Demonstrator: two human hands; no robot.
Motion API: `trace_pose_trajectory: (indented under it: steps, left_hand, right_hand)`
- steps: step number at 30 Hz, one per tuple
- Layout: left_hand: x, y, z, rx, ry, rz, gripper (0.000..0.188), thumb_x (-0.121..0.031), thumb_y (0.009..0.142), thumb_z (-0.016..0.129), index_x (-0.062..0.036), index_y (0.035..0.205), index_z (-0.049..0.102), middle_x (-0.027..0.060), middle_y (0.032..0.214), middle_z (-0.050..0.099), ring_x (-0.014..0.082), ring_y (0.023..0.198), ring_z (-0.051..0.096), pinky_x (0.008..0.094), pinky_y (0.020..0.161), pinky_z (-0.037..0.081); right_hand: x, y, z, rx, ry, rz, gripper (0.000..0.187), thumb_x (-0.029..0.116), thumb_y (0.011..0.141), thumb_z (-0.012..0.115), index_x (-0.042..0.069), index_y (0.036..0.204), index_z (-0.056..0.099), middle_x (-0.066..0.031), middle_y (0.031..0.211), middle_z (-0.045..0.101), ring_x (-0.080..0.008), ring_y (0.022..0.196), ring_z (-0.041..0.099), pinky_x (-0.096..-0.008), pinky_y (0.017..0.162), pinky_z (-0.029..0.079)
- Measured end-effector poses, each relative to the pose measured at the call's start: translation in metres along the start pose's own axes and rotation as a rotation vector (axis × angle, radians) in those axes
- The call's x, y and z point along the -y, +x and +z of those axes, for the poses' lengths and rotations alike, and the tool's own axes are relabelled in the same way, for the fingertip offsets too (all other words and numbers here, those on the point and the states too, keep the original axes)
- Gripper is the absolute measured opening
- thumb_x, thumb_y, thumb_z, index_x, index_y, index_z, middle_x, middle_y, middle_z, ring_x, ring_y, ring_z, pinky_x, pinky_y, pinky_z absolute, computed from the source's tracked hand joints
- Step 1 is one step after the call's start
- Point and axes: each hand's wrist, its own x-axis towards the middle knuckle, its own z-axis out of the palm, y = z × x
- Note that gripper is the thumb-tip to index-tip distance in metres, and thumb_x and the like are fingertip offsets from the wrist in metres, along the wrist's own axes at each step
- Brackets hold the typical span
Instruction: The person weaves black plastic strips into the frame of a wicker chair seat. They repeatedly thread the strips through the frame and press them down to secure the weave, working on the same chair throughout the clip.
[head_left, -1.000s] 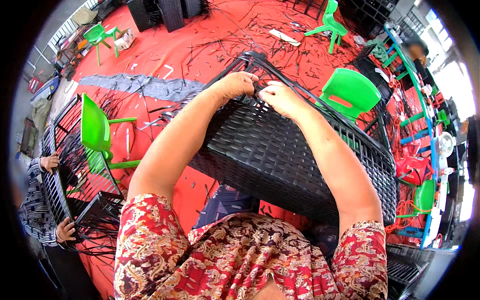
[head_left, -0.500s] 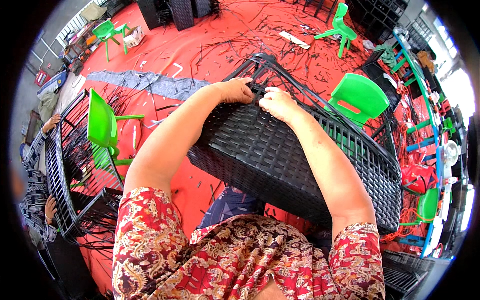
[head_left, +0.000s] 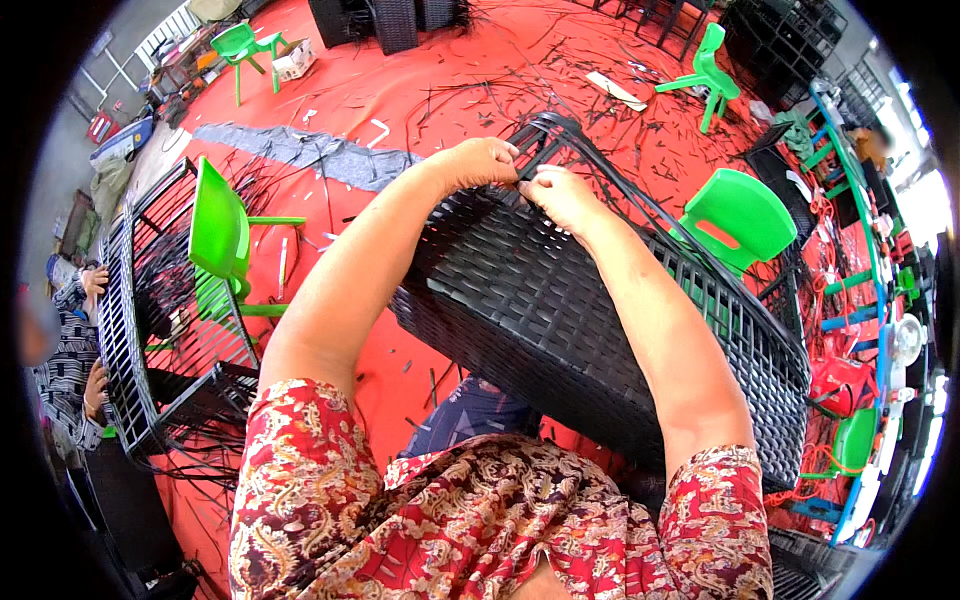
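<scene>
A black woven wicker furniture piece [head_left: 540, 290] lies tilted across my lap, with a bare barred frame along its far right side. Over its far corner, my left hand [head_left: 482, 162] is closed, thumb and fingers pinched at a black weaving strip. Just to the right, my right hand [head_left: 562, 198] pinches at the same spot, its fingertips almost meeting the left ones. Only a short bit of the strip [head_left: 530, 168] shows between the hands; the rest is hidden by fingers. The weave below them is tight and finished-looking.
Green plastic chairs stand to the left [head_left: 220, 225], right [head_left: 738, 218] and far right [head_left: 708, 80]. At left a person's hands [head_left: 95, 385] hold another black frame [head_left: 125, 330]. Black strip scraps and a grey cloth [head_left: 300, 152] lie on the red floor covering [head_left: 400, 90].
Both hands have risen slightly off the wicker edge, the left one moving farther away from me. The whole view has shifted a little, with the scene sliding right and down.
</scene>
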Motion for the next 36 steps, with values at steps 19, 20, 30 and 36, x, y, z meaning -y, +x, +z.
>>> trace_pose_trajectory:
  steps: [19,20,30,36]
  left_hand:
    - [0.03,-0.009,0.005,0.196,-0.087,0.006,0.013,-0.018,0.081,0.062,-0.0064,0.085,0.068,-0.0014,0.083,0.066,0.0187,0.122,0.032,0.0377,0.109,0.004]
    - [0.029,-0.01,0.006,0.18,-0.11,0.001,0.012,-0.017,0.081,0.062,-0.0063,0.082,0.068,-0.0014,0.081,0.066,0.0186,0.123,0.031,0.0381,0.109,0.003]
    - [0.015,-0.011,-0.003,0.277,-0.083,-0.132,0.005,-0.01,0.075,0.064,-0.0071,0.077,0.066,0.0146,0.142,0.025,0.0171,0.11,0.044,0.0295,0.093,0.032]
    - [0.004,-0.015,0.0,0.197,-0.062,-0.128,0.007,-0.009,0.073,0.063,-0.0048,0.078,0.066,0.0109,0.133,0.036,0.0175,0.105,0.046,0.0289,0.092,0.033]
  right_hand:
    - [0.006,-0.005,0.009,0.059,-0.065,0.146,0.027,0.041,0.072,0.061,0.015,0.074,0.069,-0.0024,0.105,0.064,-0.0217,0.118,0.045,-0.0352,0.094,0.036]
    - [0.01,-0.007,0.011,0.013,-0.153,0.18,0.029,0.043,0.073,0.063,0.015,0.076,0.069,-0.002,0.104,0.064,-0.0211,0.119,0.043,-0.0354,0.095,0.035]
    - [-0.022,-0.01,-0.018,-0.098,0.61,0.276,0.017,0.02,0.083,0.06,0.003,0.085,0.061,-0.0014,0.079,0.06,-0.0093,0.072,0.052,-0.0243,0.068,0.041]
    - [-0.033,-0.013,-0.026,-0.157,0.598,0.264,0.017,0.021,0.082,0.059,0.005,0.083,0.062,-0.0006,0.078,0.06,-0.0092,0.07,0.051,-0.0241,0.066,0.039]
